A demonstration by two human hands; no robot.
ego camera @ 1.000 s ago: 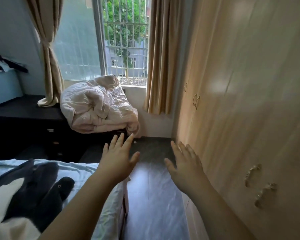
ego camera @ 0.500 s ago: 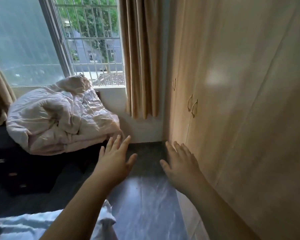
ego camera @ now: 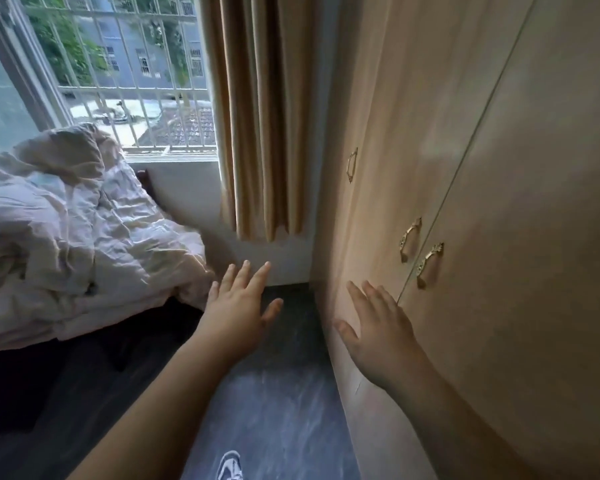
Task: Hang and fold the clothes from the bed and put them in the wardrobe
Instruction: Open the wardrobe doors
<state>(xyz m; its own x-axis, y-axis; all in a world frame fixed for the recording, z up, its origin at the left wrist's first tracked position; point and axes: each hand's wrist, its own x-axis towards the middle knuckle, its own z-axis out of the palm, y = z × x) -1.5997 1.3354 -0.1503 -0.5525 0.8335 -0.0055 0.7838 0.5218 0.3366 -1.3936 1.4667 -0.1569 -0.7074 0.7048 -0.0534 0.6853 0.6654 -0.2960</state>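
While both arms reach forward along the narrow dark floor (ego camera: 284, 403), a person faces the wardrobe (ego camera: 499, 237), whose pale wooden doors stand closed on the right. Neither hand holds anything: the left hand (ego camera: 238, 306) is spread flat with fingers apart above the floor, and the right hand (ego camera: 378, 327) is likewise released, palm down, just beside the lower part of a wardrobe door; whether it touches the wood cannot be told. Two brass handles (ego camera: 420, 251) sit close together at the door seam, a little above and beyond the right hand. No clothes from the bed appear in view; only a crumpled pale quilt (ego camera: 77, 230) lies heaped at left beneath the barred window (ego camera: 125, 64), with a beige curtain (ego camera: 257, 116) hanging between window and wardrobe. By the look of it, the step in hand is opening the wardrobe. That next calls for lifting the right hand to a handle, closing the fingers around it and pulling the door outward.
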